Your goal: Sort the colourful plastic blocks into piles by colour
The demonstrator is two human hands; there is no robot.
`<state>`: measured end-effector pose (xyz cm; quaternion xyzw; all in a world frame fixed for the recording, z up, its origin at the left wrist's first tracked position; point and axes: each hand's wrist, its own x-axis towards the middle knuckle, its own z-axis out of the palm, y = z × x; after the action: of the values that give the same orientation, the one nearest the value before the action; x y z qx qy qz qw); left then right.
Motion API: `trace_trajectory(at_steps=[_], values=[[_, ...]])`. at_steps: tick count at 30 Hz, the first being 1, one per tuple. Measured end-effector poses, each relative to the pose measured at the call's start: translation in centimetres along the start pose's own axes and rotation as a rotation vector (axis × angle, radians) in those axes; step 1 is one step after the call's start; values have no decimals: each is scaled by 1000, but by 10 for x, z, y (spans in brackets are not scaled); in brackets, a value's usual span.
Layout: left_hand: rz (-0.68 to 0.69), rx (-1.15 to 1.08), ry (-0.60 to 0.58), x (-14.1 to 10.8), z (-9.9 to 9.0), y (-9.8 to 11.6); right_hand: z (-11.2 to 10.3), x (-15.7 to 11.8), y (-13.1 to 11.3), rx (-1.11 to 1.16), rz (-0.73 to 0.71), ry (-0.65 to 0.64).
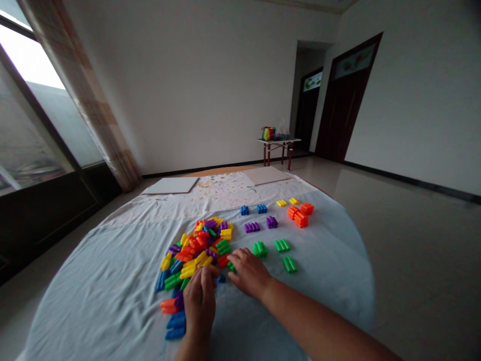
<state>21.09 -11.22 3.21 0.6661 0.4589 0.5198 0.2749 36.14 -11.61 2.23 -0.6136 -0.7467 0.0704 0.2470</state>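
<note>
On a round surface (330, 271) draped in pale blue cloth, a multicoloured heap of tube-ribbed plastic connecting blocks (197, 244) lies at eleven o'clock from the person's two hands, its loose tail curving down to about eight o'clock, where blue and orange pieces lie. The left hand (199, 300) is at the near edge of this heap, its fingers bent and bunched close together beside some yellow blocks (194, 265); whether they grip a piece cannot be told. The right hand (251, 275) reaches in from four o'clock, palm down, fingers curled with a small gap to the thumb, around a partly hidden green block (231, 266); how firmly they have hold of it, if at all, cannot be told. A small dark blue block (221, 278) lies between the hands. Apart from the heap, three green pieces (282, 245) sit around two o'clock, the closest just beside the right hand. Towards one o'clock lie two purple pieces (251, 227), two blue clusters (262, 209) beyond them and two yellow pieces (281, 203); an orange cluster (297, 216) is between one and two. Farther out, flat white boards lie at eleven o'clock (173, 185) and one o'clock (266, 175), and a small folding table (296, 140) beyond carries a colourful bag (268, 133).
</note>
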Motion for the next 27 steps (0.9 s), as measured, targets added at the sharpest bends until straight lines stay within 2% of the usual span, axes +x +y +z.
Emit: trace_trajectory(at_steps=[3, 7, 11, 14, 18, 21, 24, 27], values=[[-19, 13, 20, 2, -2, 4, 3, 2, 1, -91, 7, -62], [-9, 26, 1, 4, -3, 4, -1, -8, 8, -2, -112, -107], [28, 54, -45, 4, -2, -3, -8, -17, 11, 73, -107, -85], [60, 66, -64, 2, 1, -2, -25, -25, 18, 167, -116, -22], [67, 37, -50, -3, 4, 13, -67, -52, 54, 245, -51, 117], [95, 21, -37, -6, 3, 29, -91, -77, 94, 242, 74, 130], [124, 14, -12, -9, 0, 50, -98, -94, 124, 220, 159, 76], [171, 25, -5, -9, -8, 71, -93, -100, 137, 200, 176, -15]])
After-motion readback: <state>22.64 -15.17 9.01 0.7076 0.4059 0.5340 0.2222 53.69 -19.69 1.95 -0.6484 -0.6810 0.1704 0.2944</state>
